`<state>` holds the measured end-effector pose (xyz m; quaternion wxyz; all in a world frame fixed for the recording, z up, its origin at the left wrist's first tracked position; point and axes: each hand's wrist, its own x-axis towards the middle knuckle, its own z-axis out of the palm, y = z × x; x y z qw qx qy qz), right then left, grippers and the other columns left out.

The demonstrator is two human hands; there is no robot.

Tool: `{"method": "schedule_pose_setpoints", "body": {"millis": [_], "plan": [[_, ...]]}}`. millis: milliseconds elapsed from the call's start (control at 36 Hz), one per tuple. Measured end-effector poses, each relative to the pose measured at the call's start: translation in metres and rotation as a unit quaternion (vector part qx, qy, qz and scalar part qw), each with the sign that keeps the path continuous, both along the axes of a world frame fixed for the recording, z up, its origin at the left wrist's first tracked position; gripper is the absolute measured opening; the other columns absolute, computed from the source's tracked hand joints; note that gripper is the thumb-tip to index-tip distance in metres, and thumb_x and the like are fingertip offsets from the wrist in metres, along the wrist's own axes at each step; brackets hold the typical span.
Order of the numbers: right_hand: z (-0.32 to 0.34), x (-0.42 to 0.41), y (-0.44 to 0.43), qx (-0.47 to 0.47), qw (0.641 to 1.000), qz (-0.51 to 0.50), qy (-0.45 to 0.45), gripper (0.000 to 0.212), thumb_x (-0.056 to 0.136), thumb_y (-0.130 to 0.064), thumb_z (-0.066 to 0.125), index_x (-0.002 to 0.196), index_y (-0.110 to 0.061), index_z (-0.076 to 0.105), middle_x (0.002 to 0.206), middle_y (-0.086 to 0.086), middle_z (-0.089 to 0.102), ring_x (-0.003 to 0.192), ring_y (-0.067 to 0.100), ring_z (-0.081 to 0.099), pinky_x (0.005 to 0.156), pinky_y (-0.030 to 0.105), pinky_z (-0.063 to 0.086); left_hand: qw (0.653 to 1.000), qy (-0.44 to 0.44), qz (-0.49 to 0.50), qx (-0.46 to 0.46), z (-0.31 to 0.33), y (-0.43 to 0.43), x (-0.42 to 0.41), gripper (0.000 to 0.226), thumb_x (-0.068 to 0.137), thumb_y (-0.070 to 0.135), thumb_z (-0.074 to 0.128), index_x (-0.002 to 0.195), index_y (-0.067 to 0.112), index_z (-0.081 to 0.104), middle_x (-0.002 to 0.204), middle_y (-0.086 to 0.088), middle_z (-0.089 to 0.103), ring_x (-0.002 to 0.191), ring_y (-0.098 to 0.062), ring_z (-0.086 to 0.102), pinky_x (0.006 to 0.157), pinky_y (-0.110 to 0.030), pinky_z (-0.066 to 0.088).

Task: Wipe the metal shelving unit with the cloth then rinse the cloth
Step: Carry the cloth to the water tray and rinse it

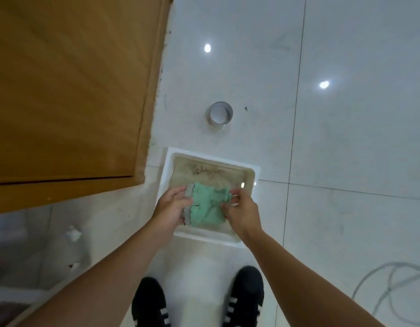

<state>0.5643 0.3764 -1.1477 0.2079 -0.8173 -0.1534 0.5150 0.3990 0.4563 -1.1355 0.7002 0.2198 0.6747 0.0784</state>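
A green cloth [207, 205] with a grey edge is held bunched over a white rectangular basin [210, 155] of murky water on the floor. My left hand [172, 206] grips the cloth's left grey edge. My right hand [242, 212] grips its right side. The cloth hangs at the basin's near half, close to the water; whether it touches the water is unclear. The metal shelving unit is not clearly in view.
A small round metal cup [219, 113] stands on the white tiled floor beyond the basin. A wooden door [69, 90] fills the upper left. My black shoes [245, 296] are below the basin. A grey cable [390, 286] loops at the lower right.
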Motion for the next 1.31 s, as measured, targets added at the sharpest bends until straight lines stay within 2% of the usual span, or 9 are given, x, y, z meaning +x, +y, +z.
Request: {"method": "schedule_pose_setpoints", "body": {"millis": [194, 333, 444, 500, 611, 722, 806, 917, 1306], "plan": [[-0.055, 0.0, 0.002, 0.005, 0.999, 0.002, -0.037, 0.025, 0.092, -0.015, 0.066, 0.112, -0.025, 0.055, 0.101, -0.008, 0.063, 0.087, 0.017, 0.067, 0.066, 0.027, 0.054, 0.998, 0.022, -0.043, 0.038, -0.057, 0.004, 0.006, 0.053, 0.079, 0.0, 0.075, 0.126, 0.018, 0.058, 0.115, -0.002, 0.071, 0.099, -0.026, 0.071, 0.085, -0.046, 0.059], [-0.074, -0.003, 0.002, 0.013, 0.999, 0.006, -0.031, 0.025, 0.094, -0.013, 0.064, 0.116, -0.021, 0.053, 0.094, -0.015, 0.057, 0.086, 0.012, 0.064, 0.069, 0.029, 0.057, 0.994, 0.057, -0.061, 0.074, -0.084, 0.006, 0.009, 0.054, 0.078, 0.001, 0.076, 0.125, 0.017, 0.058, 0.114, -0.005, 0.069, 0.101, -0.025, 0.069, 0.09, -0.048, 0.057], [-0.084, -0.006, 0.001, 0.018, 0.998, 0.046, -0.046, 0.029, 0.094, -0.015, 0.064, 0.119, -0.025, 0.052, 0.102, -0.011, 0.062, 0.088, 0.012, 0.065, 0.07, 0.028, 0.058, 0.972, 0.117, -0.155, 0.131, -0.092, 0.001, 0.009, 0.049, 0.08, 0.001, 0.073, 0.122, 0.02, 0.055, 0.112, -0.001, 0.066, 0.098, -0.021, 0.067, 0.079, -0.038, 0.058], [-0.088, -0.008, 0.0, 0.023, 0.992, 0.094, -0.077, 0.035, 0.093, -0.012, 0.062, 0.123, -0.026, 0.051, 0.113, -0.008, 0.062, 0.091, 0.014, 0.065, 0.077, 0.034, 0.058, 0.918, 0.183, -0.279, 0.215, -0.091, -0.004, 0.009, 0.05, 0.081, 0.004, 0.07, 0.123, 0.022, 0.051, 0.117, 0.004, 0.061, 0.098, -0.019, 0.062, 0.076, -0.037, 0.058], [-0.085, -0.012, -0.006, 0.046, 0.944, 0.227, -0.235, 0.047, 0.09, -0.012, 0.061, 0.134, -0.019, 0.046, 0.123, 0.0, 0.046, 0.096, 0.02, 0.055, 0.065, 0.03, 0.043, 0.72, 0.261, -0.489, 0.418, -0.092, -0.013, 0.003, 0.043, 0.08, 0.008, 0.068, 0.121, 0.015, 0.059, 0.118, -0.003, 0.055, 0.099, -0.024, 0.059, 0.073, -0.036, 0.054], [-0.086, -0.018, -0.018, 0.09, 0.889, 0.342, -0.292, 0.041, 0.084, -0.011, 0.064, 0.124, -0.013, 0.059, 0.113, 0.009, 0.056, 0.092, 0.028, 0.057, 0.068, 0.036, 0.051, 0.629, 0.246, -0.585, 0.45, -0.093, -0.024, 0.003, 0.041, 0.071, 0.007, 0.073, 0.11, 0.014, 0.066, 0.112, -0.004, 0.062, 0.099, -0.025, 0.062, 0.081, -0.036, 0.053], [-0.095, -0.021, -0.03, 0.102, 0.831, 0.445, -0.319, 0.036, 0.08, -0.016, 0.065, 0.116, -0.016, 0.066, 0.11, 0.007, 0.062, 0.092, 0.03, 0.059, 0.078, 0.04, 0.049, 0.578, 0.222, -0.676, 0.4, -0.097, -0.031, 0.003, 0.051, 0.084, 0.017, 0.063, 0.134, 0.018, 0.052, 0.139, -0.004, 0.048, 0.133, -0.025, 0.043, 0.113, -0.037, 0.034], [-0.1, -0.022, -0.035, 0.085, 0.792, 0.518, -0.311, 0.041, 0.081, -0.024, 0.066, 0.122, -0.018, 0.065, 0.119, 0.006, 0.063, 0.105, 0.029, 0.058, 0.087, 0.04, 0.049, 0.512, 0.245, -0.741, 0.359, -0.102, -0.029, 0.003, 0.065, 0.094, 0.025, 0.053, 0.154, 0.015, 0.029, 0.163, -0.01, 0.02, 0.152, -0.027, 0.014, 0.125, -0.041, 0.007], [-0.102, -0.023, -0.035, 0.063, 0.79, 0.518, -0.322, 0.043, 0.084, -0.031, 0.066, 0.125, -0.018, 0.066, 0.12, 0.007, 0.065, 0.107, 0.03, 0.06, 0.087, 0.04, 0.049, 0.507, 0.235, -0.735, 0.385, -0.108, -0.026, 0.0, 0.065, 0.098, 0.024, 0.046, 0.156, 0.01, 0.022, 0.166, -0.013, 0.01, 0.153, -0.027, 0.008, 0.125, -0.04, 0.001]]}}
